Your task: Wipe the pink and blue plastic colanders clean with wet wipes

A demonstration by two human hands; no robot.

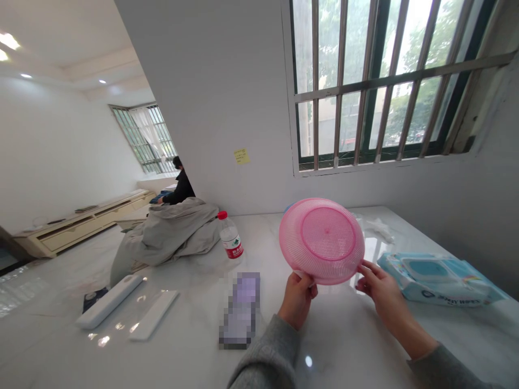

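A round pink plastic mesh basket [328, 232] is held up above the white marble-look table [340, 335], its ringed base facing me. My left hand [299, 298] pinches its lower left rim, with something small and white by the thumb. At the lower right rim, my right hand [375, 283] grips the basket between thumb and fingers. Behind the basket a bit of something blue [288, 207] peeks out at the upper left; the rest of it is hidden.
A blue wipes pack [438, 278] lies right of my right hand, crumpled clear plastic [379, 229] behind it. Leftward are a blurred-out phone-like item [241, 310], a red-capped bottle [231, 237], grey cloth [174, 229] and two white strips [109, 302]. A person [182, 186] is farther back.
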